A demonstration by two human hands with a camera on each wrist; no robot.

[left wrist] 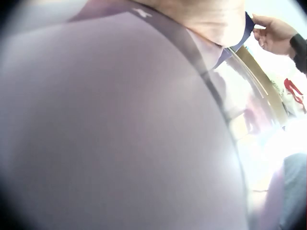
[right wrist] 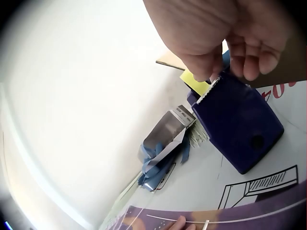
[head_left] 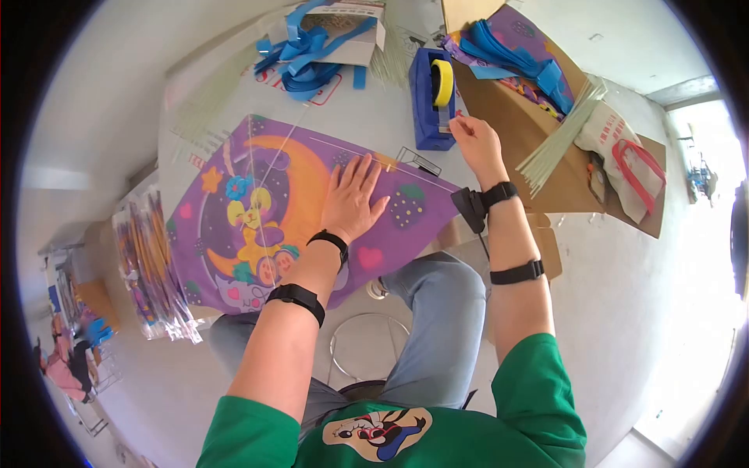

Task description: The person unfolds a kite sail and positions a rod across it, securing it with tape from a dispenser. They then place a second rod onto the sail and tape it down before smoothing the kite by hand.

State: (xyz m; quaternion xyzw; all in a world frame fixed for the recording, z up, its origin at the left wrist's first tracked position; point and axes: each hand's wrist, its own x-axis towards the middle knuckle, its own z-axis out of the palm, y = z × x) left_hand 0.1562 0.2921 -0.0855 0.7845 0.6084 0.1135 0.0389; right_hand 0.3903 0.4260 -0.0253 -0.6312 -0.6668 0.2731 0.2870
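A purple printed sheet with a moon and a cartoon animal lies over the table's near edge. My left hand rests flat on it with fingers spread. A thin pale rod lies along the sheet's far edge, beyond that hand. My right hand is at the near end of the blue tape dispenser, which holds a yellow roll. In the right wrist view, the thumb and index finger of my right hand pinch at the dispenser's toothed cutting edge; the tape end is mostly hidden.
Blue straps spill from a small box at the back. A cardboard box on the right bears more straps, pale rods and a white bag. Plastic-wrapped packs lie at the left edge.
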